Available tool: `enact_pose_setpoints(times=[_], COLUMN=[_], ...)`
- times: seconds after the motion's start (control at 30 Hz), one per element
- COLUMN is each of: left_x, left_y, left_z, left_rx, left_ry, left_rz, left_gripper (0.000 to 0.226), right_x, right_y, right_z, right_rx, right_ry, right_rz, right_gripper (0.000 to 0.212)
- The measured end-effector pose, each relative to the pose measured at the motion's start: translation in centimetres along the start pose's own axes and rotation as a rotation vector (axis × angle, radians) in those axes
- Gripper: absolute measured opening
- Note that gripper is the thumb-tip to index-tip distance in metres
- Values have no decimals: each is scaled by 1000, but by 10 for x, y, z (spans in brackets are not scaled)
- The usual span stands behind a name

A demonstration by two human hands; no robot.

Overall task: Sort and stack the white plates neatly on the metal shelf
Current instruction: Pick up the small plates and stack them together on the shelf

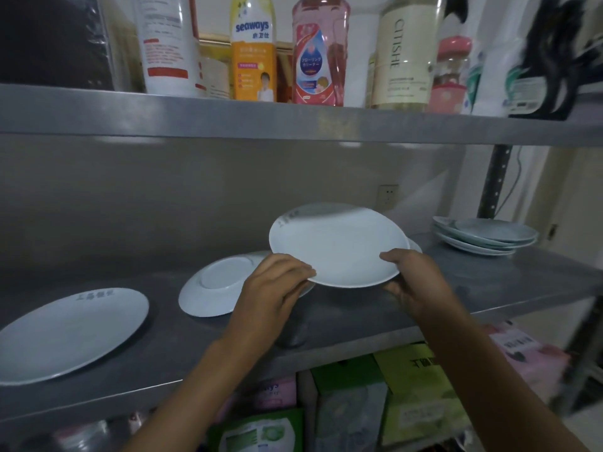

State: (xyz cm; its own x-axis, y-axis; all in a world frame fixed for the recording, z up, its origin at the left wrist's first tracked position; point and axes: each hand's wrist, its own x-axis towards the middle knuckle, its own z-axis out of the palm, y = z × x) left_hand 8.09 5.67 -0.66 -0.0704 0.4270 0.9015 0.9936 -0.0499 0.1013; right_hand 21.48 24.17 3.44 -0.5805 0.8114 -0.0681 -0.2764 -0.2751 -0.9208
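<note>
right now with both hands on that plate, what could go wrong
1. The left hand and right hand pinch the held plate only at its near rim, so it could tip away and slip.
2. It hangs above the upside-down plate; lowering it there may chip both or leave it wobbling on the raised foot.
3. The stack of plates at the right end looks uneven, so adding one carelessly might make it slide.

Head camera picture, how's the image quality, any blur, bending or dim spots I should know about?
Head view: dim light on the middle shelf; wide-angle bending of the shelf edges; motion blur on the far rim of the held plate, gripped by the left hand and right hand; blur also at the right edge; the bottles above are brighter, their labels partly readable.
</note>
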Motion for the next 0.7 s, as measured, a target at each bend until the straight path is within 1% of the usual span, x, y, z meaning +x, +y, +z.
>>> enact_pose_setpoints(times=[0.1,0.2,0.3,0.37,0.47,0.57,0.7], left_x=[0,-3,-12,-21,-34,-45,-57], left_y=[10,19,28,35,42,49,53], left_z=[2,4,6,8,14,18,27], left_rx=[1,-22,-66,-99,-121,-146,-180], left_ry=[31,21,3,-17,-22,-50,-117], left_rz=[4,-28,-69,-89,-122,-159,-160], left_gripper=[18,21,21,20,10,12,11], right_x=[-2,-4,0,1,4,8,11], right_y=[-2,-3,-6,-8,-10,-12,-8], right_z=[-14,-25,-39,-49,-62,-72,-77], right_rx=[-201,-325,-460,-485,-501,-568,-619], right_ry=[31,132,248,286,300,320,337], right_rz=[-36,-155,-311,-366,-358,-398,-424], right_gripper=[26,17,23,24,18,19,23])
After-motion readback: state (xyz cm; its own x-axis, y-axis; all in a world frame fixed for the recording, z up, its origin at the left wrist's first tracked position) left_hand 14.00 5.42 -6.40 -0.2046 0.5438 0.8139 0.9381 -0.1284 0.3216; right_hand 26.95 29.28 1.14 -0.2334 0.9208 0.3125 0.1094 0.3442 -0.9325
